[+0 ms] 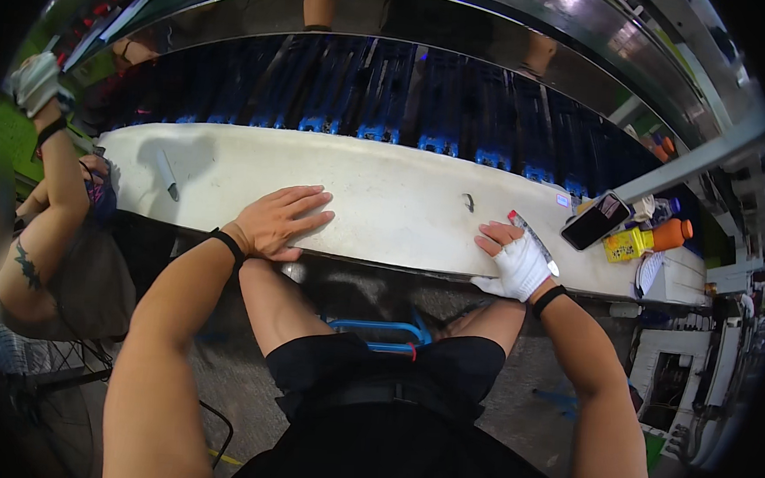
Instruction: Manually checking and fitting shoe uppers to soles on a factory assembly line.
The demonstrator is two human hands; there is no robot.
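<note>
My left hand (280,222) lies flat, palm down, on the near edge of a long white worktop (385,200), fingers spread and holding nothing. My right hand (514,263), in a white fingerless glove, rests on the same edge further right; its fingers curl beside a slim utility knife (533,241) lying on the top, and whether they touch it is unclear. Both wrists wear black bands.
A dark phone (596,220), a yellow packet (625,244) and an orange bottle (670,232) sit at the worktop's right end. A small blade (168,180) lies at the left. Blue-black conveyor rollers (391,95) run behind. Another person (51,219) sits at my left.
</note>
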